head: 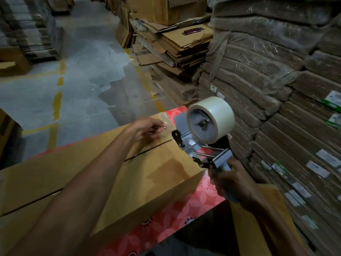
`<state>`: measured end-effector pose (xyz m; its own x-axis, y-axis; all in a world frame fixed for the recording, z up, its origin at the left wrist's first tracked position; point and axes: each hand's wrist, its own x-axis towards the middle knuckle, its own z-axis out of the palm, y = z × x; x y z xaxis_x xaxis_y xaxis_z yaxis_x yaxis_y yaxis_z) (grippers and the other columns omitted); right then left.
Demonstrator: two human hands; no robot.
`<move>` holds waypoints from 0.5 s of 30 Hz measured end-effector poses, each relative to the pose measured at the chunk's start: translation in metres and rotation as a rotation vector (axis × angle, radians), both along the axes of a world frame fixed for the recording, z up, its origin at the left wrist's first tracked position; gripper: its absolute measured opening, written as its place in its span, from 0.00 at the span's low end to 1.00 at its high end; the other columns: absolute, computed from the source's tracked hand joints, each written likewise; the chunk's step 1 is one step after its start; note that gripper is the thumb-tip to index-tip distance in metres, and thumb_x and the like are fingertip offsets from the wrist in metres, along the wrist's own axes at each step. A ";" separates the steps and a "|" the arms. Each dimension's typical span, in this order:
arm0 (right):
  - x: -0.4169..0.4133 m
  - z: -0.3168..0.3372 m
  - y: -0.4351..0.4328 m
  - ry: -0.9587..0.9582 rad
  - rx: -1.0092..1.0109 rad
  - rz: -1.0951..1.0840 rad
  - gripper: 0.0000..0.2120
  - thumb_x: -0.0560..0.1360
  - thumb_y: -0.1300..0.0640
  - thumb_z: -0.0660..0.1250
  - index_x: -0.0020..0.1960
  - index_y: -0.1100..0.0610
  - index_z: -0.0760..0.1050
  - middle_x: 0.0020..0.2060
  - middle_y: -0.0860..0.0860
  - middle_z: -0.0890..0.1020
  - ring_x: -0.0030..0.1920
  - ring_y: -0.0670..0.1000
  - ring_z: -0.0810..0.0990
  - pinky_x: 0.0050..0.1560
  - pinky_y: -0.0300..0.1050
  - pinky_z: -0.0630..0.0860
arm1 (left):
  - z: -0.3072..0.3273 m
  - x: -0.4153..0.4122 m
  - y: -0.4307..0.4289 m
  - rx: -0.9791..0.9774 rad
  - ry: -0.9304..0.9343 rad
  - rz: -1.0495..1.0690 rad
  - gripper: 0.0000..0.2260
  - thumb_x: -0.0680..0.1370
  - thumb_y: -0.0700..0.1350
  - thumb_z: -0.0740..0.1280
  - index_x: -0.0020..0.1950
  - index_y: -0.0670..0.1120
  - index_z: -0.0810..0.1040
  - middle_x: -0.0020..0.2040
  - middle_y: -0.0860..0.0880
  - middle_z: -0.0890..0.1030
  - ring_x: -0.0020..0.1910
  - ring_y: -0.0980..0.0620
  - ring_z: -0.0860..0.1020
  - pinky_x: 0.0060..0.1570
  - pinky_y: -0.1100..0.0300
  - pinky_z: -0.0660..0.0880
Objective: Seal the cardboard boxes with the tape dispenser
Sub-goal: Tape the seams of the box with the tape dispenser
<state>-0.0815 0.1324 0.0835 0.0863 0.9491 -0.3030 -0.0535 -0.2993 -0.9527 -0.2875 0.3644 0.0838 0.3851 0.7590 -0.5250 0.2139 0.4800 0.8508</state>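
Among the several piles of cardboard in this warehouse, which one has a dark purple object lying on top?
The pile of loose flattened cartons in the upper middle, unwrapped, left of the plastic-wrapped stacks. The purple object lies on its top sheet; no other pile shows one.

In front of me is a grey concrete floor point(88, 58) with worn yellow lines point(57, 106) painted on it. On my right stand tall stacks of flat cardboard wrapped in clear plastic film point(267, 58), with small white and green labels point(332, 102) on their edges. Behind them is a loose pile of flattened cartons point(177, 45). A red flowered cloth point(186, 204) covers the table.
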 end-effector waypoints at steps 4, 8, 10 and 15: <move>-0.014 -0.006 0.015 -0.032 0.012 -0.045 0.09 0.64 0.67 0.68 0.44 0.66 0.74 0.32 0.60 0.74 0.26 0.55 0.68 0.29 0.47 0.62 | 0.018 0.011 0.041 0.206 0.153 -0.007 0.06 0.79 0.35 0.67 0.43 0.35 0.80 0.29 0.46 0.76 0.25 0.54 0.71 0.25 0.65 0.71; -0.035 -0.012 0.054 -0.010 0.031 -0.104 0.06 0.58 0.64 0.66 0.36 0.61 0.76 0.30 0.61 0.72 0.23 0.52 0.67 0.27 0.44 0.64 | 0.010 0.027 0.072 0.402 0.224 0.057 0.11 0.78 0.40 0.68 0.36 0.40 0.79 0.27 0.47 0.74 0.27 0.51 0.68 0.28 0.60 0.66; -0.039 -0.012 0.073 -0.008 0.020 -0.115 0.09 0.57 0.63 0.66 0.37 0.63 0.76 0.30 0.61 0.72 0.23 0.51 0.67 0.26 0.42 0.64 | 0.000 0.023 0.087 0.547 0.343 0.046 0.12 0.76 0.46 0.72 0.37 0.40 0.80 0.28 0.46 0.74 0.27 0.49 0.70 0.30 0.60 0.67; -0.046 -0.020 0.107 -0.046 -0.020 -0.150 0.09 0.57 0.62 0.66 0.37 0.61 0.76 0.30 0.58 0.76 0.22 0.52 0.68 0.26 0.41 0.64 | -0.028 0.015 0.109 0.619 0.446 0.000 0.08 0.76 0.44 0.72 0.41 0.40 0.83 0.31 0.47 0.78 0.29 0.53 0.73 0.33 0.60 0.68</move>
<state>-0.1278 0.2393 0.0636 0.2413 0.9182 -0.3140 -0.0552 -0.3101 -0.9491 -0.2722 0.4733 0.0560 0.2363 0.9655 -0.1098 0.6002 -0.0561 0.7979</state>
